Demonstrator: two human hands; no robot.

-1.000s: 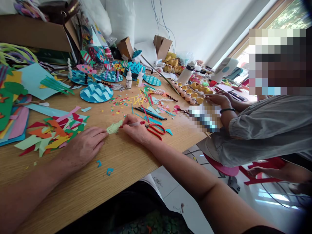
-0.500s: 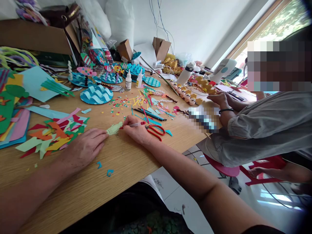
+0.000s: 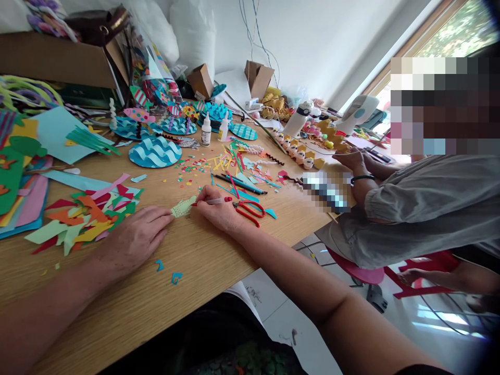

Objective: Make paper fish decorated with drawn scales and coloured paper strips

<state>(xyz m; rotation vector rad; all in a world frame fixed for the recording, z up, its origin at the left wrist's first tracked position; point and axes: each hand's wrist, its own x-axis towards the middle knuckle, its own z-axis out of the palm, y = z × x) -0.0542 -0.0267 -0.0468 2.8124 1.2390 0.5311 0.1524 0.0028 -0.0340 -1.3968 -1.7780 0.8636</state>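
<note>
A pale green paper cutout (image 3: 183,207) marked with dark scale-like lines lies on the table between my hands. My left hand (image 3: 135,237) lies flat, fingers stretched out, its fingertips on the cutout's left end. My right hand (image 3: 222,214) is closed round a red pen (image 3: 216,201) with a whitish barrel, its tip at the cutout's right end. Just beyond that hand are red-handled scissors (image 3: 252,209), partly hidden by it. Dark pens (image 3: 238,183) lie behind the scissors. Small blue paper scraps (image 3: 176,277) are near the table's front edge.
Coloured paper scraps (image 3: 84,216) are heaped at left. Behind stand blue wavy paper discs (image 3: 155,151) and white glue bottles (image 3: 205,130). A person in a grey sleeve (image 3: 422,192) sits at right, hands over the table. Cardboard boxes (image 3: 259,78) stand by the wall.
My hands, the red pen and the cutout look nearly unchanged. At right, the co-worker's head and hands have shifted slightly.
</note>
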